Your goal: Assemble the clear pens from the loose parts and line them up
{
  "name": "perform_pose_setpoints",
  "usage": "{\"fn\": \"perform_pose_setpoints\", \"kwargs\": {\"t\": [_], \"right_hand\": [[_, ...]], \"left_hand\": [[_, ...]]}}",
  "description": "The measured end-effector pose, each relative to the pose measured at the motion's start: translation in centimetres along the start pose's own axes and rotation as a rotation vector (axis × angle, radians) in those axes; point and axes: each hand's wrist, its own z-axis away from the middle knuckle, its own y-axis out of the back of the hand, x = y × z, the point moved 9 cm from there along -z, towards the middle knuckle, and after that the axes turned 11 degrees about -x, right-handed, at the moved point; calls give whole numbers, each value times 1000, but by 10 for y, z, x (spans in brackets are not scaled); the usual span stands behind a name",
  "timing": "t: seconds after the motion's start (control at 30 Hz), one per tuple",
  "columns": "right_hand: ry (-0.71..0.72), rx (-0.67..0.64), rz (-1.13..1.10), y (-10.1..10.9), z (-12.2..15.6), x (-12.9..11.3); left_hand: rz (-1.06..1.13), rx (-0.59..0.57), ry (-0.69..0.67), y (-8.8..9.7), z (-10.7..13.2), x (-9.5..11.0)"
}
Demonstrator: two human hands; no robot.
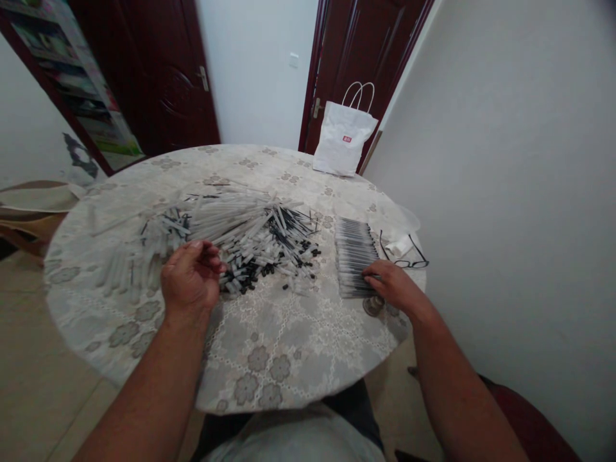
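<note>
My left hand (191,276) hovers palm-up at the near left of a loose heap of pen parts. Its fingers are curled in, and whatever they hold, if anything, is hidden. The heap has long clear pen barrels (226,215), thin dark refills (283,224) and small black pen caps or plugs (248,279). On the right, a neat row of pens (353,256) lies side by side. My right hand (392,283) is at the near right end of that row, its fingers pinched on the end of a pen.
A small round metal object (373,306) sits by my right wrist. Black-framed glasses (411,262) and a white roll (399,246) lie at the right edge. A white paper bag (344,141) stands at the back of the round table (283,340). A wall (520,192) is close on the right.
</note>
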Motion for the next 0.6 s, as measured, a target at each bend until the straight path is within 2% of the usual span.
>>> {"fn": "perform_pose_setpoints", "kwargs": {"t": [0.17,0.23,0.33,0.47,0.53,0.6], "right_hand": [[2,76,8,8,1,-4],[11,110,1,13,-3,-15],[98,102,-32,16,-19,-55],[196,-3,4,1,-56,-120],[149,-28,81,-9,-79,-138],[20,-3,167,-17,-100,-143]], "left_hand": [[29,30,-5,5,2,-1],[39,44,-6,7,3,-1],[23,95,-15,12,4,-1],[16,134,-22,18,5,-1],[22,134,-29,19,5,-1],[31,135,-34,20,5,-1]]}}
